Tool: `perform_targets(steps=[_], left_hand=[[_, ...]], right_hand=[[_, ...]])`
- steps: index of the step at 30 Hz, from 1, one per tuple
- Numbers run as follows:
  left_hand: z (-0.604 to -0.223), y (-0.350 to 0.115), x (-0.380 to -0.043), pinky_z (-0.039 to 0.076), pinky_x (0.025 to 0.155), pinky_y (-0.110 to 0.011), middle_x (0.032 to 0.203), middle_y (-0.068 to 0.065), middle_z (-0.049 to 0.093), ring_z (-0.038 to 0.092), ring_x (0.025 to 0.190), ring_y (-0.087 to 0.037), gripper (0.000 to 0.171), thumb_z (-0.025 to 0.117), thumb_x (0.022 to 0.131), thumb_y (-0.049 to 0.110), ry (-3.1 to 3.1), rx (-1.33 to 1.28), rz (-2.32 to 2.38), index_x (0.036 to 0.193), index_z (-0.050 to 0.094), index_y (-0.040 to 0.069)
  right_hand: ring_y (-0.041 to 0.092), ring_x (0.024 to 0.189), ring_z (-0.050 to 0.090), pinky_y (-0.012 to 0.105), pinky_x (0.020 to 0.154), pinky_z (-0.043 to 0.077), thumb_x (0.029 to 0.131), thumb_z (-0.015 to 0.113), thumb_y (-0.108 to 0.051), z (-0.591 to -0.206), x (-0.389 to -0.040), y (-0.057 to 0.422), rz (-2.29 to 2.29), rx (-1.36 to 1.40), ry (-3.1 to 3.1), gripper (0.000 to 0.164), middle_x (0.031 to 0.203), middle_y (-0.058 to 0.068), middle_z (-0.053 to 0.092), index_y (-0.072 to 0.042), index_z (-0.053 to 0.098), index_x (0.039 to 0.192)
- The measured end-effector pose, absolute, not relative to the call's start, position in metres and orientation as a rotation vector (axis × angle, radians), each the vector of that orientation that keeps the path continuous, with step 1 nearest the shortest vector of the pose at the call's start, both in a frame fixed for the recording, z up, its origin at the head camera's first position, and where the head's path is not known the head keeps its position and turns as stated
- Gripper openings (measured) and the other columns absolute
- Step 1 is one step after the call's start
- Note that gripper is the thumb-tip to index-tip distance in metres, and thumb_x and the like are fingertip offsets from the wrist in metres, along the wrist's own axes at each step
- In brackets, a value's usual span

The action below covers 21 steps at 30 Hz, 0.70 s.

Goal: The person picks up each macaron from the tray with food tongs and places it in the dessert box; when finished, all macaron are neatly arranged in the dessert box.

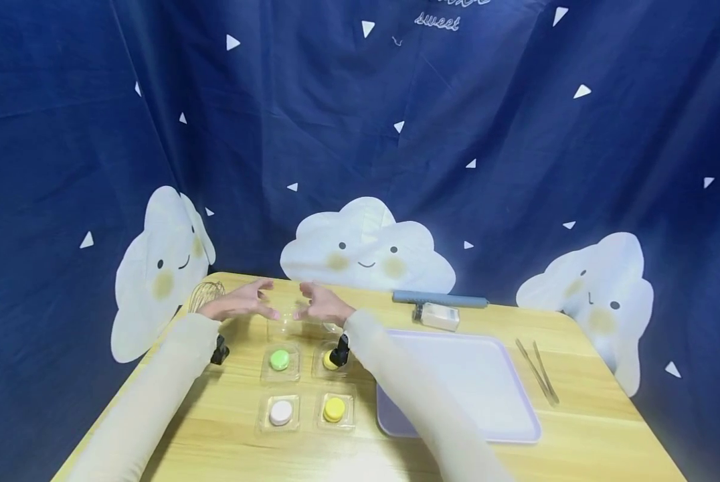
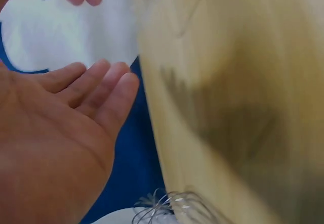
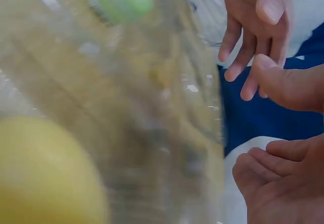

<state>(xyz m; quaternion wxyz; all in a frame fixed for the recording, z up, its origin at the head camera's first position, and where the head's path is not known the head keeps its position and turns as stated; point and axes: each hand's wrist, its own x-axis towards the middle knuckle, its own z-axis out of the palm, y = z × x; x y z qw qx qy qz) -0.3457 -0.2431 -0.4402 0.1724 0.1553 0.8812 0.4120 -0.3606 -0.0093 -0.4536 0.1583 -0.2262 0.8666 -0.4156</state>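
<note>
Over the back of the table, my left hand point(image 1: 245, 302) and right hand point(image 1: 322, 306) face each other with a gap between them. In the left wrist view the left hand point(image 2: 66, 118) has its fingers extended, with nothing in its palm. The right hand point(image 3: 288, 168) shows its thumb apart from the fingers. Clear plastic packaging point(image 1: 283, 326) stands below and between the hands. Nearer me lie small clear trays with round macaron-like pieces: green point(image 1: 280, 359), pale pink point(image 1: 281, 412) and yellow point(image 1: 334, 409). Another yellow piece point(image 1: 330, 361) is partly hidden by the right wrist camera.
A wire whisk point(image 1: 206, 292) lies by the left hand. To the right are a pale purple-rimmed tray point(image 1: 456, 375), partly under the right forearm, and metal tongs point(image 1: 539, 375). A blue-grey rolling pin point(image 1: 441, 299) and a clear bottle point(image 1: 438, 316) lie at the back.
</note>
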Motion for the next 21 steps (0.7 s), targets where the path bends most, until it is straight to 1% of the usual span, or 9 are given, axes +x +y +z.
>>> perform_targets(steps=[5,10,14,17,21], left_hand=[[-0.448,-0.235,-0.343,0.042,0.115,-0.058,0.158,-0.035,0.029,0.044,0.137,-0.051,0.107,0.081,0.081,0.028,2.464,0.448,1.079,0.156,0.016,-0.010],[-0.453,-0.229,-0.342,0.039,0.118,-0.059,0.155,-0.036,0.034,0.050,0.133,-0.051,0.108,0.082,0.077,0.027,2.453,0.481,1.044,0.155,0.018,-0.012],[-0.454,-0.226,-0.340,0.041,0.116,-0.059,0.153,-0.035,0.038,0.051,0.131,-0.051,0.106,0.082,0.074,0.026,2.480,0.524,0.985,0.154,0.023,-0.012],[-0.454,-0.223,-0.339,0.040,0.116,-0.061,0.153,-0.035,0.039,0.049,0.133,-0.051,0.103,0.082,0.073,0.024,2.485,0.536,0.968,0.153,0.026,-0.012],[-0.453,-0.219,-0.338,0.036,0.118,-0.063,0.154,-0.033,0.039,0.043,0.139,-0.051,0.101,0.082,0.073,0.023,2.489,0.528,0.946,0.152,0.029,-0.011]], right_hand=[[0.031,0.147,0.044,0.044,0.124,0.037,0.082,0.080,-0.012,-0.461,-0.355,-0.014,-1.070,-0.629,2.515,0.088,0.160,0.016,0.041,-0.002,0.034,0.156],[0.031,0.147,0.044,0.048,0.124,0.036,0.082,0.080,-0.016,-0.464,-0.351,-0.017,-0.938,-0.637,2.561,0.090,0.160,0.013,0.043,-0.005,0.033,0.157],[0.030,0.148,0.042,0.048,0.125,0.034,0.082,0.081,-0.017,-0.466,-0.350,-0.019,-0.885,-0.641,2.566,0.090,0.161,0.012,0.042,-0.006,0.032,0.157],[0.029,0.148,0.042,0.047,0.126,0.033,0.081,0.082,-0.017,-0.467,-0.350,-0.019,-0.872,-0.632,2.566,0.091,0.161,0.012,0.042,-0.006,0.033,0.157],[0.027,0.150,0.040,0.046,0.127,0.031,0.081,0.083,-0.018,-0.468,-0.350,-0.020,-0.824,-0.621,2.579,0.092,0.162,0.010,0.041,-0.008,0.033,0.158]])
